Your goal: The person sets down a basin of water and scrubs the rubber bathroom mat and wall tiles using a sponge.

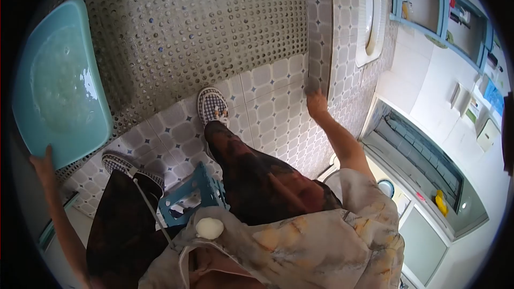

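A loose, collared-looking shirt (321, 241), pale grey with yellow-orange and darker smudges, has a short right sleeve (367, 192). Below the shirt come black trousers (262, 176) blotched dark red; farthest below it, dark-and-white checked shoes (213, 108) with pale edging.

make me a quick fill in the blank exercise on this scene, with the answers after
1. The left hand touches the tub, which holds ____.
2. The shoes have a ____ pattern.
3. The stool is coloured ____.
4. The hand away from the tub is the person's ____ one.

Missing words: water; checked; blue; right.
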Available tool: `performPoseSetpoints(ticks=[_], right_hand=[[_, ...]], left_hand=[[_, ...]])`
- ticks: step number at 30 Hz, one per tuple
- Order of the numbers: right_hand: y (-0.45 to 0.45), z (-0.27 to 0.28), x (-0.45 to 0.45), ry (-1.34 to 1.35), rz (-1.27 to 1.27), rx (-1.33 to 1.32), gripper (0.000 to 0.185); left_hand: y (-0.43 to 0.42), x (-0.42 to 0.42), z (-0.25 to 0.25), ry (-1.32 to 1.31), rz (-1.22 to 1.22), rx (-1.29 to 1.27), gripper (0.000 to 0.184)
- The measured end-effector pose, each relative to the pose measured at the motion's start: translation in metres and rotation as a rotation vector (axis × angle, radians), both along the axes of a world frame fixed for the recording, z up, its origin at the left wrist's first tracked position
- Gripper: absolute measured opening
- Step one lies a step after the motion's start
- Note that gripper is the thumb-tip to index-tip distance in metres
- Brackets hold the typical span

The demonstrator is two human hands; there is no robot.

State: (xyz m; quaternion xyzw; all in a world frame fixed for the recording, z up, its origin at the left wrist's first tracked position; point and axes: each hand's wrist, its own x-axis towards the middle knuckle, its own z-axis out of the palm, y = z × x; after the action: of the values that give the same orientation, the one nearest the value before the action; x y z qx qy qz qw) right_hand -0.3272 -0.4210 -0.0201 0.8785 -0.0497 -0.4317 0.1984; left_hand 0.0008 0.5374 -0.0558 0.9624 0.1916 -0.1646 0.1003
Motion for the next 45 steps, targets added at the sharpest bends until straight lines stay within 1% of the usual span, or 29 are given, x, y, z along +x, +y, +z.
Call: performPoseSetpoints(ticks=[1, 4, 5, 8, 11, 14, 17, 20, 23, 24, 26, 29, 32, 34, 35, 36, 38, 39, 41, 43, 45], right_hand=[[0.006, 0.011, 0.011, -0.088, -0.043, 0.046, 0.022], [0.045, 0.051, 0.083, -0.412, -0.444, 0.226, 0.021], [0.046, 0.047, 0.089, -0.592, -0.666, 0.309, 0.02], [0.045, 0.024, 0.133, -0.977, -1.581, 1.147, 0.025], [0.045, 0.017, 0.175, -0.667, -1.858, 1.75, 0.029], [0.053, -0.002, 0.199, -0.291, -1.92, 2.151, 0.029], [0.107, 0.027, 0.231, -0.659, -2.079, 1.754, 0.028], [0.104, 0.009, 0.235, -0.526, -2.101, 1.885, 0.026], [0.112, -0.005, 0.247, -0.807, -1.683, 1.588, 0.029], [0.112, -0.014, 0.251, -0.886, -1.289, 1.362, 0.031], [0.11, -0.033, 0.253, -0.939, -0.534, 0.857, 0.036], [0.151, -0.03, 0.256, -1.015, 0.034, 0.47, 0.042], [0.167, -0.043, 0.253, -1.148, -0.14, 0.459, 0.045], [0.17, -0.057, 0.259, -1.232, -0.277, 0.347, 0.045], [0.172, -0.065, 0.261, -1.263, -0.346, 0.294, 0.044], [0.176, -0.073, 0.268, -1.302, -0.384, 0.27, 0.044], [0.186, -0.09, 0.286, -1.38, -0.462, 0.219, 0.042], [0.202, -0.088, 0.294, -1.345, -0.428, 0.319, 0.041], [0.257, -0.064, 0.321, -1.269, -0.349, 0.51, 0.04], [0.317, -0.038, 0.344, -1.004, -0.184, 0.764, 0.04], [0.368, -0.042, 0.358, -0.902, 0.17, 1.031, 0.035]], left_hand=[[0.001, 0.002, -0.001, 0.006, 0.003, -0.005, 0.08], [-0.008, 0.001, 0.001, -0.008, 0.039, -0.054, 0.077], [-0.008, 0.0, 0.001, -0.008, 0.044, -0.058, 0.076], [-0.012, 0.0, -0.003, -0.013, 0.051, -0.059, 0.071], [-0.016, 0.0, 0.001, -0.019, 0.033, -0.029, 0.067], [-0.025, -0.001, 0.005, -0.033, 0.042, -0.03, 0.066], [-0.033, -0.002, 0.011, -0.031, 0.067, -0.074, 0.066], [-0.043, -0.003, 0.016, -0.031, 0.076, -0.061, 0.066], [-0.058, 0.001, 0.025, -0.006, 0.084, 0.016, 0.065], [-0.063, 0.001, 0.028, -0.017, 0.082, 0.038, 0.065], [-0.065, -0.001, 0.027, -0.03, 0.074, 0.059, 0.065], [-0.067, -0.001, 0.029, -0.028, 0.076, 0.049, 0.064], [-0.083, 0.002, 0.041, -0.011, 0.102, 0.029, 0.062], [-0.087, 0.0, 0.038, -0.044, 0.108, 0.043, 0.061], [-0.089, -0.001, 0.039, -0.058, 0.124, 0.009, 0.061], [-0.094, -0.003, 0.043, -0.069, 0.141, -0.024, 0.061], [-0.096, -0.004, 0.045, -0.089, 0.154, -0.007, 0.06], [-0.096, -0.004, 0.041, -0.093, 0.145, 0.039, 0.06], [-0.104, 0.0, 0.044, -0.117, 0.141, 0.102, 0.06], [-0.127, -0.002, 0.057, -0.156, 0.16, 0.147, 0.059], [-0.136, -0.004, 0.06, -0.178, 0.205, 0.17, 0.058]])
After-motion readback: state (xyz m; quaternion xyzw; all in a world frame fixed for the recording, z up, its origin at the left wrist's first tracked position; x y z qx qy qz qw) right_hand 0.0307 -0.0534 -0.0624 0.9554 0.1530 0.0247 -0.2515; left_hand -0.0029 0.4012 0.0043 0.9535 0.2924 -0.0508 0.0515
